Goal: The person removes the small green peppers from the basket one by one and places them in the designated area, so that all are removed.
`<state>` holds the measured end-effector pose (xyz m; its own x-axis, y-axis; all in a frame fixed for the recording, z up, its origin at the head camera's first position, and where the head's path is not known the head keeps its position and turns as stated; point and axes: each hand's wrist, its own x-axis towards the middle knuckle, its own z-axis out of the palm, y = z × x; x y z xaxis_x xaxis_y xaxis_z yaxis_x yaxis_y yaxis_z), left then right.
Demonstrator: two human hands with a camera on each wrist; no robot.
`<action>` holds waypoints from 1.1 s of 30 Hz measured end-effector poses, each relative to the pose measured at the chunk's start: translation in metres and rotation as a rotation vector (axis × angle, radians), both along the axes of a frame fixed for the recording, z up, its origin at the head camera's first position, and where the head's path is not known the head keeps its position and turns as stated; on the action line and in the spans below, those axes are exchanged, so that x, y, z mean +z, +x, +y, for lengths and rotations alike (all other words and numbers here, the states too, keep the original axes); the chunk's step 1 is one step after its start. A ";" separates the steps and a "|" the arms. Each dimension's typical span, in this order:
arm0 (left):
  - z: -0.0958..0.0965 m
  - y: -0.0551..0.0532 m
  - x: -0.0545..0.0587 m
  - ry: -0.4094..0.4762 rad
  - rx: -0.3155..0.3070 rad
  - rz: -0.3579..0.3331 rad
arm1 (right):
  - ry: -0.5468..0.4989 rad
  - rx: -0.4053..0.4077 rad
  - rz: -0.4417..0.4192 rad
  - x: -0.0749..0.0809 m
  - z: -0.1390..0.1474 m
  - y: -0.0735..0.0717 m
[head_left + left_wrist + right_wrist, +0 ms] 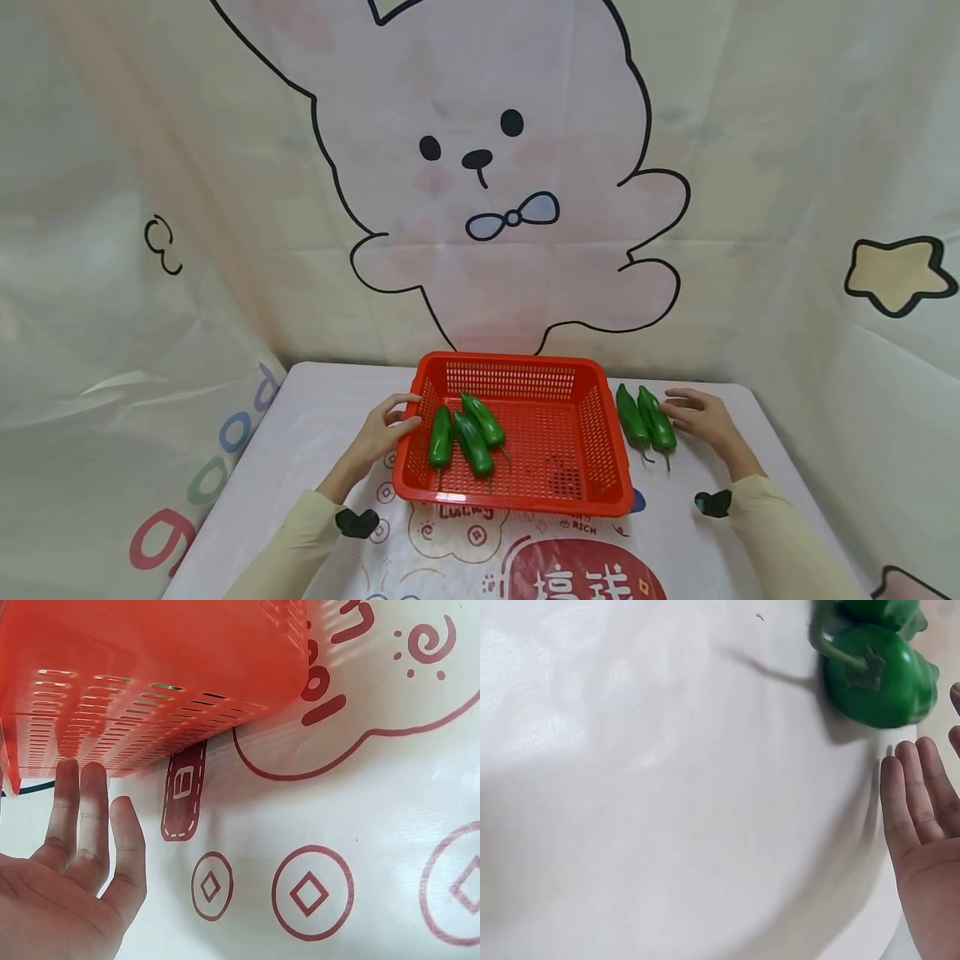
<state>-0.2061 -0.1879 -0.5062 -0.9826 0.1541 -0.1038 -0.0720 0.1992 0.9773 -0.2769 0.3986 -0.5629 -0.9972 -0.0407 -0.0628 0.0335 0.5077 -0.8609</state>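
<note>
Three green peppers (472, 445) lie in the left part of a red plastic basket (540, 505) with slotted walls. My left hand (382, 427) is at the basket's left side; in the left wrist view its relaxed fingers (93, 795) reach up to the slotted wall (150, 667). Two more green peppers (658, 421) lie side by side on the table, right of the basket. Beside the outer one is my right hand (701, 417). In the right wrist view that hand's fingers (915, 787) are extended, with the tips just short of the pepper (885, 679).
A white table cover (337, 387) with red printed drawings lies under everything. Behind the table hangs a pale cloth (480, 275) with a cartoon animal, and similar cloth closes off both sides. Each sleeve has a dark wrist piece (357, 523).
</note>
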 end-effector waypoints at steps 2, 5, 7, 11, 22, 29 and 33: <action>0.000 0.000 -0.001 -0.003 0.004 0.000 | 0.004 -0.004 0.024 0.002 0.002 0.003; 0.000 0.000 -0.001 -0.007 0.006 0.002 | -0.006 0.002 0.091 0.006 0.006 0.008; 0.000 0.000 -0.001 -0.009 0.001 0.010 | -0.026 0.020 0.138 0.009 0.007 0.010; -0.001 -0.003 -0.007 -0.009 0.002 0.006 | -0.071 0.025 0.193 0.013 0.009 0.014; -0.006 -0.014 -0.034 -0.027 0.045 -0.012 | -0.197 0.009 0.258 0.030 0.000 0.031; -0.005 -0.012 -0.034 -0.035 0.051 -0.010 | -0.186 0.038 0.268 0.040 -0.011 0.043; -0.005 -0.012 -0.034 -0.042 0.055 -0.010 | -0.164 0.051 0.270 0.046 -0.020 0.050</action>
